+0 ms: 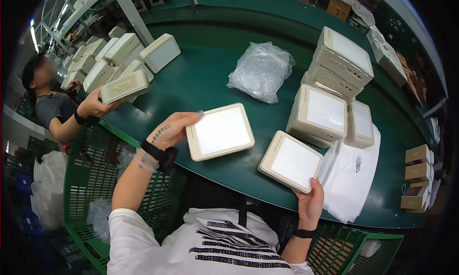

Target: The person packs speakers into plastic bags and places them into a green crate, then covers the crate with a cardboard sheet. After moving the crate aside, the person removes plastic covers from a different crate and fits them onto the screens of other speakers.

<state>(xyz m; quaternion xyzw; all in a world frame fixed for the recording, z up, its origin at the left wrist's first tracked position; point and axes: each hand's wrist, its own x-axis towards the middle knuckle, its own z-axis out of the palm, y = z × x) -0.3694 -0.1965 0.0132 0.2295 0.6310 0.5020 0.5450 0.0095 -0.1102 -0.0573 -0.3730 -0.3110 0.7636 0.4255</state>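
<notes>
My left hand point(168, 130) grips the left edge of a flat cream box with a white top point(220, 131), held over the green table point(210, 79). A second box of the same kind point(290, 160) is held at its near corner by my right hand point(311, 203), close to the table's front edge. Both boxes lie face up.
More cream boxes are stacked at the right point(334, 83). A pile of clear plastic bags point(261, 70) lies in the middle, white flat bags point(351, 174) at the right. A co-worker's hand point(93, 106) at the left holds another box point(125, 86). Green crates point(91, 179) stand below the table.
</notes>
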